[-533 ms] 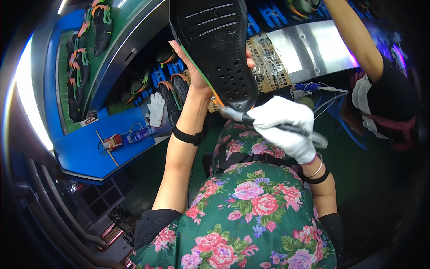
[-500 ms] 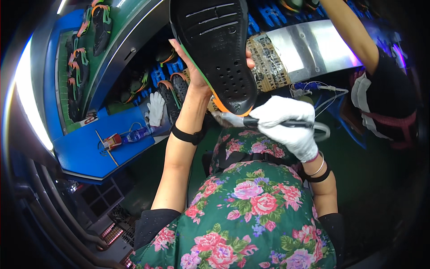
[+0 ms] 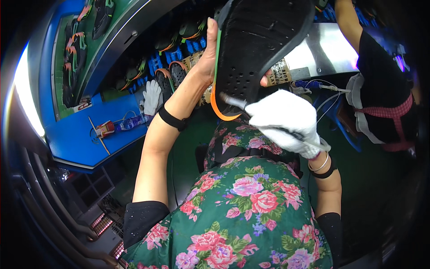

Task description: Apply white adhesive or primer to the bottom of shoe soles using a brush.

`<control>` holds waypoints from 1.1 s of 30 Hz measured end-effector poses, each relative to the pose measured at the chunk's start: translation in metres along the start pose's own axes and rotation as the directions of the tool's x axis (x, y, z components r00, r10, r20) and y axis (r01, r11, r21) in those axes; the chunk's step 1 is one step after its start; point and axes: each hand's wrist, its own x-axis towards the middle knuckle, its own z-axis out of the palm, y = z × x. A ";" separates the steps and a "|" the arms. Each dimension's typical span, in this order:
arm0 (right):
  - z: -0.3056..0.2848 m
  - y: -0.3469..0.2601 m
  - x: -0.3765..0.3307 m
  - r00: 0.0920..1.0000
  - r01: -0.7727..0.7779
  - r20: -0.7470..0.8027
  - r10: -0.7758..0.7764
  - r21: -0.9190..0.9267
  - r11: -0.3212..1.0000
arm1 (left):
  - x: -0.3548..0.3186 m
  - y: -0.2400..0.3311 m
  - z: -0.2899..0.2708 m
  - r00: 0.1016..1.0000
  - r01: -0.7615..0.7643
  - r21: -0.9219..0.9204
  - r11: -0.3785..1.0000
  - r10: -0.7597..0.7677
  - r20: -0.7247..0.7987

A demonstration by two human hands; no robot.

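Note:
A black, sole-shaped shoe part (image 3: 257,42) is held up before me, its perforated heel end toward me. Orange and green edging runs along its left side and round the heel. My bare left hand (image 3: 207,62) is closed round it, thumb on the left edge, with fingertips showing at the right edge. In a white glove, my right hand (image 3: 286,121) grips a brush (image 3: 234,101), whose tip lies over the heel, near the small holes. Most of the brush handle is hidden in the glove, and a grey tube loops out by the wrist.
A blue side table (image 3: 80,139) at left bears a bottle (image 3: 132,123), a red box (image 3: 105,129) and a white glove (image 3: 152,96). Shoe parts (image 3: 178,71) line the rack behind. A metal ledge (image 3: 331,47) lies beyond. At right is another person's arm (image 3: 348,20).
The shoe part has moved right and tilted. The brush has gone from below the heel's edge to over the heel's face. My left arm has shifted left.

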 end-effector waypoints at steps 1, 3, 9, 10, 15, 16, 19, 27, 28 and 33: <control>0.004 0.001 -0.001 0.999 0.009 0.040 -0.006 -0.085 0.996 | 0.001 0.002 -0.004 1.000 -0.008 -0.004 1.000 0.008 -0.005; 0.004 0.003 0.004 0.979 0.091 0.190 -0.074 -0.082 0.992 | 0.003 0.007 -0.011 0.993 0.105 0.155 0.982 -0.097 -0.061; -0.005 0.018 0.009 0.968 0.067 0.248 -0.048 -0.071 0.995 | 0.007 0.010 0.011 0.894 0.310 0.434 0.846 -0.104 -0.436; -0.002 0.021 0.007 0.945 0.166 0.314 -0.093 -0.211 0.963 | 0.008 0.011 0.011 0.880 0.342 0.466 0.816 -0.104 -0.463; -0.003 0.003 0.019 0.969 -0.089 0.243 0.047 0.162 0.983 | 0.000 0.013 -0.005 0.868 0.430 0.206 0.879 -0.339 -0.362; -0.007 0.005 0.016 0.981 -0.123 0.171 0.094 0.171 0.978 | 0.000 0.013 -0.003 0.851 0.419 0.131 0.898 -0.339 -0.402; -0.002 0.011 0.016 0.971 -0.226 0.123 0.207 0.159 0.961 | -0.005 0.003 -0.023 0.864 0.328 0.010 0.945 -0.296 -0.409; -0.017 -0.001 0.018 0.768 -0.469 -0.335 0.546 0.287 0.835 | -0.028 -0.051 -0.034 0.926 -0.015 -0.327 0.945 -0.110 -0.361; -0.021 0.000 0.021 0.773 -0.460 -0.338 0.538 0.287 0.841 | -0.025 -0.054 -0.032 0.961 -0.043 -0.341 0.939 -0.055 -0.272; -0.037 0.001 0.021 0.934 -0.284 -0.250 0.254 -0.089 0.955 | -0.026 -0.076 -0.012 0.857 -0.073 0.078 0.994 0.102 -0.505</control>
